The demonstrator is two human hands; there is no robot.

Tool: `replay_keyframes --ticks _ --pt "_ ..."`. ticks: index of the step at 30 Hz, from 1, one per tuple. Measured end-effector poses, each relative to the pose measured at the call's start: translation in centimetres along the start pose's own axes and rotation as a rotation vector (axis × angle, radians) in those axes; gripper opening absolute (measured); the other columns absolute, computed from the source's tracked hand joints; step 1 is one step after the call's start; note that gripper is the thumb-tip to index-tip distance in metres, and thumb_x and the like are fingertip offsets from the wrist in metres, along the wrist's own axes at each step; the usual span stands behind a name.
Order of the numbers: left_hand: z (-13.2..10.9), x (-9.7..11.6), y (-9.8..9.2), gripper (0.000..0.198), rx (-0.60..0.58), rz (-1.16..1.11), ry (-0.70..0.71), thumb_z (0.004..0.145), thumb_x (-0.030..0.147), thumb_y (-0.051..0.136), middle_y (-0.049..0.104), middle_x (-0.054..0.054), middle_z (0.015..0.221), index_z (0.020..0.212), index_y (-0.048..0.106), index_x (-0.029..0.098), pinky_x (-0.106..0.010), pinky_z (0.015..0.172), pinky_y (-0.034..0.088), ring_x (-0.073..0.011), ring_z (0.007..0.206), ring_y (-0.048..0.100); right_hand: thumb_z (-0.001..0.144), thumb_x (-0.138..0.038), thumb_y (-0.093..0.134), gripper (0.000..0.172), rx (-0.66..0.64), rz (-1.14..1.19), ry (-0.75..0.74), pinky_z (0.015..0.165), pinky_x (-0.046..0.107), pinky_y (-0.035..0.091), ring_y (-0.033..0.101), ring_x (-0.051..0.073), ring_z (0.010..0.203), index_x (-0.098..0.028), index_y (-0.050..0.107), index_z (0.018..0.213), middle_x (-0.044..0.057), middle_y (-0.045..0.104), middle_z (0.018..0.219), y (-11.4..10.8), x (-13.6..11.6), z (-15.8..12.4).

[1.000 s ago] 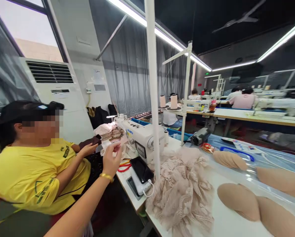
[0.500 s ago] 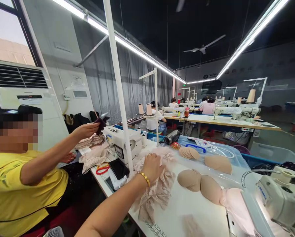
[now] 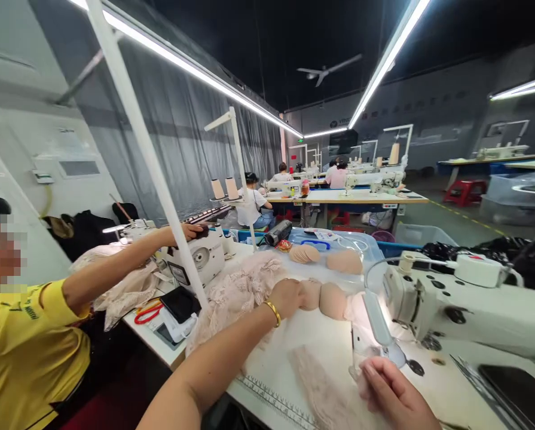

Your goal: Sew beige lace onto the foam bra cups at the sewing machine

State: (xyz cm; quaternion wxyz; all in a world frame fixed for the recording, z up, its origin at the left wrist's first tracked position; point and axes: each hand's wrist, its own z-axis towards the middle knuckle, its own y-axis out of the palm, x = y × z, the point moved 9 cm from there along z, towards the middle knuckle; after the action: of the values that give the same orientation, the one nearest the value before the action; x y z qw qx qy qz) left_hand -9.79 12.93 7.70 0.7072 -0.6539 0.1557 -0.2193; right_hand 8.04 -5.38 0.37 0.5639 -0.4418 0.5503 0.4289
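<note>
My left hand [image 3: 287,297], with a gold bracelet at its wrist, reaches over the table to the left edge of a beige bra cup [image 3: 312,294]. Its fingers point away and are partly hidden, so their grip does not show. A second beige cup [image 3: 333,300] adjoins the first, and pale pink fabric [image 3: 355,306] runs from it under the lit sewing machine head. At the lower right, my right hand [image 3: 395,391] is closed in a pinch on a pale piece of lace [image 3: 316,382] that trails leftward. Crumpled pink lace [image 3: 244,283] lies left of my left hand.
A sewing machine [image 3: 477,292] stands on the right, beside scissors and a dark phone [image 3: 518,391]. Stacked cups [image 3: 303,254] rest on a clear plastic lid behind. A white post [image 3: 146,143] rises at left, near a co-worker in a yellow shirt [image 3: 29,346].
The view has swung right. My left hand has moved from the crumpled lace to the beige cup. My right hand has come into view with lace. The co-worker's arm now reaches to the other machine.
</note>
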Motion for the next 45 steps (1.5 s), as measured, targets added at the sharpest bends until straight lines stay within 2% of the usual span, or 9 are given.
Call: replay_keyframes --ticks 9,15,19,23,29,33,39,42,45 --pt "0.0 0.2 -0.7 0.021 0.082 -0.056 0.056 0.103 0.028 0.058 0.067 -0.014 0.130 0.115 0.071 0.016 -0.049 0.108 0.051 -0.0257 0.119 0.064 0.082 -0.077 0.060 0.053 0.025 0.042 0.040 0.061 0.032 0.050 0.056 0.020 0.060 -0.025 0.067 0.075 0.001 0.061 0.064 -0.4 -0.5 -0.3" --pt "0.7 5.8 0.1 0.040 0.133 -0.148 0.247 0.093 0.032 0.069 0.063 -0.013 0.144 0.131 0.067 0.019 -0.046 0.117 0.042 -0.0304 0.133 0.056 0.078 -0.082 0.062 0.058 0.004 0.047 0.028 0.058 0.032 0.049 0.055 0.019 0.057 -0.025 0.067 0.072 0.001 0.061 0.062 0.0 0.2 0.1" --pt "2.1 8.3 1.7 0.014 0.090 -0.201 0.305 0.089 0.019 0.064 0.074 -0.014 0.115 0.098 0.073 0.016 -0.044 0.105 0.048 -0.0291 0.110 0.066 0.075 -0.087 0.061 0.062 0.004 0.044 0.023 0.057 0.032 0.048 0.054 0.019 0.055 -0.025 0.067 0.071 0.001 0.059 0.058 0.1 0.5 0.5" --pt "2.5 7.8 0.3 0.011 0.137 -0.323 0.224 0.084 0.014 0.062 0.073 -0.012 0.093 0.074 0.064 0.018 -0.041 0.098 0.049 -0.0267 0.097 0.066 0.075 -0.085 0.064 0.061 0.010 0.066 0.023 0.057 0.032 0.048 0.054 0.019 0.056 -0.024 0.066 0.070 0.001 0.060 0.060 -0.1 0.3 0.4" --pt "-2.5 3.3 -4.1 0.012 0.305 -0.660 -0.096 0.087 0.018 0.047 0.064 -0.003 0.088 0.095 0.055 0.022 -0.031 0.076 0.050 -0.0195 0.084 0.061 0.078 -0.076 0.072 0.052 0.020 0.193 0.073 0.066 0.030 0.048 0.055 0.018 0.064 -0.024 0.070 0.077 -0.001 0.063 0.066 -0.5 0.2 -0.1" --pt "-7.3 4.0 -3.2 0.006 0.189 -0.900 -0.115 0.080 0.022 0.050 0.052 0.003 0.070 0.085 0.047 0.022 -0.023 0.057 0.045 -0.0133 0.065 0.056 0.082 -0.080 0.065 0.059 0.025 0.218 0.114 0.067 0.030 0.049 0.060 0.020 0.071 -0.022 0.071 0.088 0.003 0.070 0.078 -0.5 0.5 -0.5" --pt "-11.7 5.9 -0.5 0.010 0.055 -1.064 -0.223 0.073 0.023 0.058 0.051 0.003 0.071 0.075 0.048 0.021 -0.024 0.060 0.043 -0.0126 0.066 0.049 0.086 -0.080 0.061 0.058 -0.034 0.051 0.019 0.075 0.032 0.048 0.062 0.020 0.072 -0.024 0.067 0.096 0.000 0.067 0.074 -0.5 -0.6 -1.2" --pt "-11.7 7.5 -1.6 0.013 -0.002 -0.796 -0.046 0.075 0.026 0.066 0.062 -0.003 0.087 0.079 0.056 0.019 -0.032 0.078 0.049 -0.0193 0.083 0.058 0.081 -0.074 0.072 0.050 -0.061 -0.035 -0.054 0.071 0.030 0.046 0.058 0.019 0.070 -0.024 0.067 0.086 -0.003 0.059 0.069 -0.4 -1.3 -1.5" --pt "-10.9 10.4 -3.0 0.051 -0.076 -0.664 0.319 0.070 0.037 0.083 0.062 -0.013 0.130 0.114 0.064 0.019 -0.045 0.108 0.043 -0.0318 0.124 0.056 0.088 -0.066 0.069 0.040 -0.121 -0.146 -0.154 0.072 0.029 0.046 0.059 0.019 0.074 -0.025 0.070 0.087 -0.002 0.064 0.078 0.1 -2.3 -2.1"
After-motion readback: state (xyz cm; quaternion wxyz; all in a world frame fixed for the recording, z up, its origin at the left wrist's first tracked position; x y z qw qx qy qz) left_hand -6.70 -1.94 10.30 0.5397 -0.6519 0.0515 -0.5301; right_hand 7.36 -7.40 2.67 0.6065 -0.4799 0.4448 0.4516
